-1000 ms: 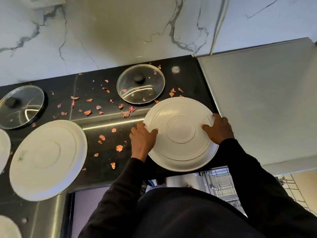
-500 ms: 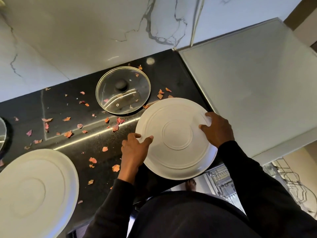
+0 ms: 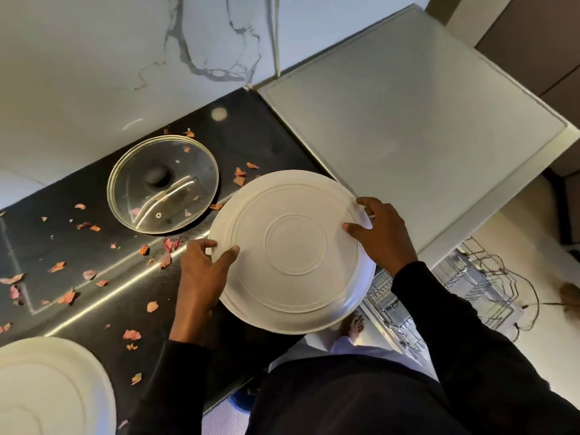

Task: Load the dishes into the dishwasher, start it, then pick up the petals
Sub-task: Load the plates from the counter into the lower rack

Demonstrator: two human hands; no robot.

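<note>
On the black counter in front of us we count two white plates, one glass lid and a great many small petals. We hold the first plate with both our hands, one on each side. It is turned bottom up, so we see the rings on its underside. Our left hand grips its left rim, with the thumb lying on top and the other fingers curled over the edge. Our right hand grips the right rim the same way, thumb on top and fingers bent round the edge. The plate sits at the front right corner of the counter, and its near part sticks out past the counter's edge, above the floor. We cannot tell if it touches the counter or is lifted off it. The second plate lies bottom up at the lower left, well apart from the first, and only part of it is in view. The one glass lid lies flat just behind and to the left of the held plate, with a dark knob in its middle. The pink and orange petals are scattered over the counter, mostly to the left of our hands; there are more than twenty. Down to the right, below a white flat top, we see one wire rack.
</note>
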